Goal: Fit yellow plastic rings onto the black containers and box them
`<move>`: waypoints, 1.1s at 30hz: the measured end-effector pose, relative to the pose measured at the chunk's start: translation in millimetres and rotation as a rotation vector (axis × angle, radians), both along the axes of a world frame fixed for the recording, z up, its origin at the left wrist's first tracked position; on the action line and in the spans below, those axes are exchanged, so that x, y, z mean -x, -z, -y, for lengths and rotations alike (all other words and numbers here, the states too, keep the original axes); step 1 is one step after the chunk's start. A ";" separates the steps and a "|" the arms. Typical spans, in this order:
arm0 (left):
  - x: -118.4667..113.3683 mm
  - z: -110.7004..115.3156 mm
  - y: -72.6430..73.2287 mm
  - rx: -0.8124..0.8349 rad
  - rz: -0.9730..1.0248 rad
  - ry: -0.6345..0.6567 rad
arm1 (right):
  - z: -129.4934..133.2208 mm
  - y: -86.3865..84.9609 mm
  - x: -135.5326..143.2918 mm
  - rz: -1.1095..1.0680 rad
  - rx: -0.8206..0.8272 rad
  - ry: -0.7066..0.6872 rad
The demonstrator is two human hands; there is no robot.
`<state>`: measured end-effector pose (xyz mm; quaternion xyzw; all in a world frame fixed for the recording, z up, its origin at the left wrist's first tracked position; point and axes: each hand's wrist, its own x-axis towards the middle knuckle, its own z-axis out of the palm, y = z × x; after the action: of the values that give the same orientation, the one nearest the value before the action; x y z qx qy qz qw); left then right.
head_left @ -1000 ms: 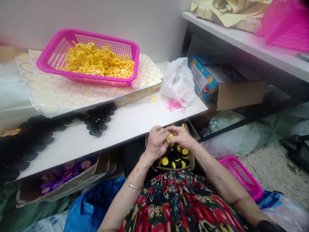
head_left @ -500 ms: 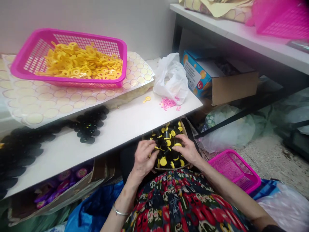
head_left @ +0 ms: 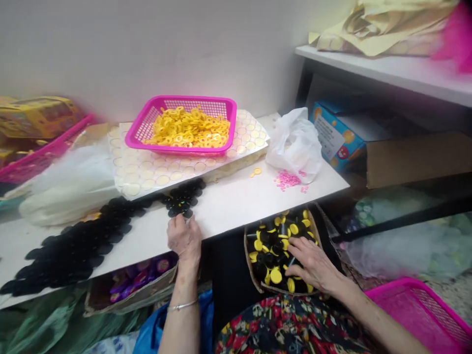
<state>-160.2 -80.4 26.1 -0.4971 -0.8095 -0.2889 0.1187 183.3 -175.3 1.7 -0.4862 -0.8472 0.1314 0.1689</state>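
My left hand [head_left: 184,238] is at the front of a small cluster of flat, round black pieces [head_left: 180,199] on the white table. Its thumb and fingers are curled in at the nearest black piece, the tips partly hidden. Low in front of my body stands a cardboard box [head_left: 253,273] full of small black pots with yellow lids [head_left: 276,275]. Over its right side lies my right hand [head_left: 309,263], fingers apart and touching the pots, with nothing visibly gripped. A long spread of overlapping black pieces [head_left: 70,253] runs along the table to the left.
A pink basket [head_left: 180,151] of yellow ring-ended pieces [head_left: 191,130] sits on printed sheets behind. Farther right are a white plastic bag [head_left: 295,142], small pink bits [head_left: 287,180] and one loose yellow piece [head_left: 256,172]. Another pink basket [head_left: 409,305] is low at right.
My left hand has left the box of pots and moved left and up to the black pieces on the table. My right hand stays over the box. The view has swung left.
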 end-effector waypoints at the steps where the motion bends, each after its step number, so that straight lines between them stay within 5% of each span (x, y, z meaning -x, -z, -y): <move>1: 1.0 -0.2 0.2 0.046 -0.024 -0.008 | -12.8 -6.9 -0.5 -0.037 -0.010 0.020; 5: 0.8 -7.5 1.1 0.039 -0.010 -0.069 | -81.5 -32.4 1.6 -0.122 -0.093 0.314; 9: 2.9 -13.6 1.3 -0.022 0.015 -0.133 | -136.4 -34.3 1.5 0.022 -0.058 0.643; 15: 10.7 -12.0 4.7 -0.018 0.023 -0.121 | -149.4 -12.6 -36.1 -0.053 -0.089 0.846; 21: 19.0 -12.1 12.2 -0.045 0.002 -0.073 | -138.0 -6.2 -64.1 -0.186 -0.066 0.724; 27: 18.0 -8.7 15.3 -0.098 0.007 0.002 | -140.8 -17.8 -49.8 0.040 -0.059 0.651; 33: -17.7 2.8 17.9 -0.202 0.259 0.304 | -138.4 -21.5 -33.5 0.214 -0.058 0.559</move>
<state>-142.5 -83.2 8.2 -0.5578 -0.7007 -0.4444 0.0178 216.9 -36.9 23.2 -0.7067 -0.6968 0.0034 0.1221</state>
